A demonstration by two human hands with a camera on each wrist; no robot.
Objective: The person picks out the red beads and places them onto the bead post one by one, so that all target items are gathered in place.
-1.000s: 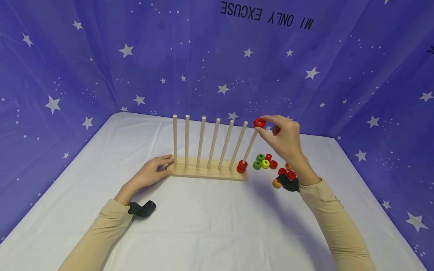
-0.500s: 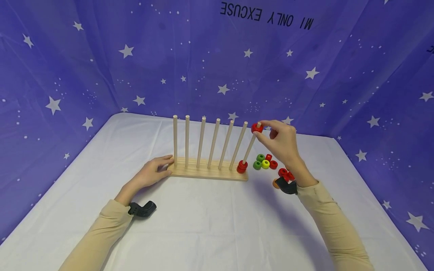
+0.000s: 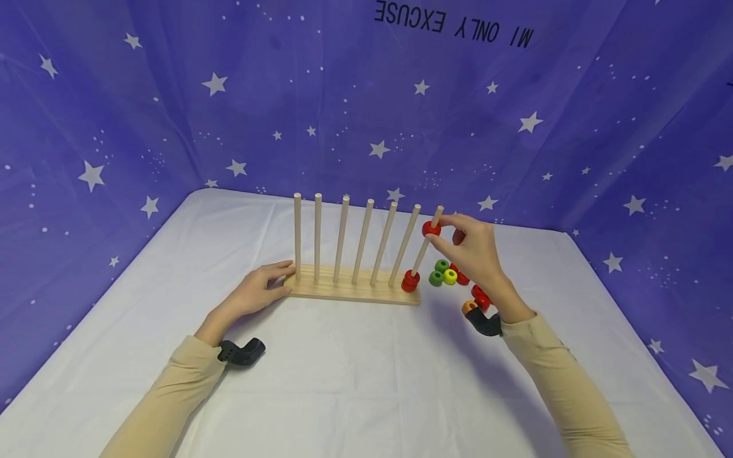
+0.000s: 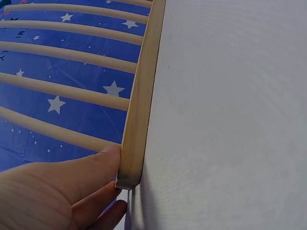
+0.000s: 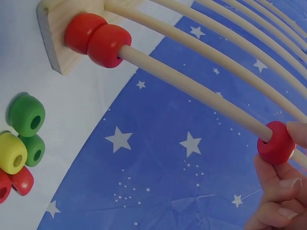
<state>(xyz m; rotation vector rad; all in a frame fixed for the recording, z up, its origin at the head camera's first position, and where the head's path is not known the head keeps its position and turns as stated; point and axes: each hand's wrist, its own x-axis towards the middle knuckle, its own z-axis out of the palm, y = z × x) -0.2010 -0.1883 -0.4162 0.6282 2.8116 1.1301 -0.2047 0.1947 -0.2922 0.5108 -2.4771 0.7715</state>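
Observation:
A wooden stand (image 3: 349,291) carries a row of several upright pegs. My left hand (image 3: 258,291) holds its left end, thumb at one side and fingers at the other, as the left wrist view shows on the stand's end (image 4: 132,167). At the far right peg my right hand (image 3: 472,251) pinches a red bead (image 3: 431,230) between thumb and fingers. The peg passes through this bead (image 5: 277,143), its tip showing above in the head view. Two more red beads (image 3: 410,281) sit stacked at the foot of the same peg. The other pegs carry no beads.
Right of the stand lie loose beads: green (image 3: 441,266), yellow (image 3: 450,277) and red (image 3: 463,278). Nearer the right wrist are more red beads (image 3: 480,296) and an orange one (image 3: 469,308), partly behind the black wrist camera (image 3: 485,323). A starry purple cloth (image 3: 343,95) walls the table.
My right hand has brought the red bead from beside the right peg's top onto it and slid it partway down. The left hand stays at the stand's end.

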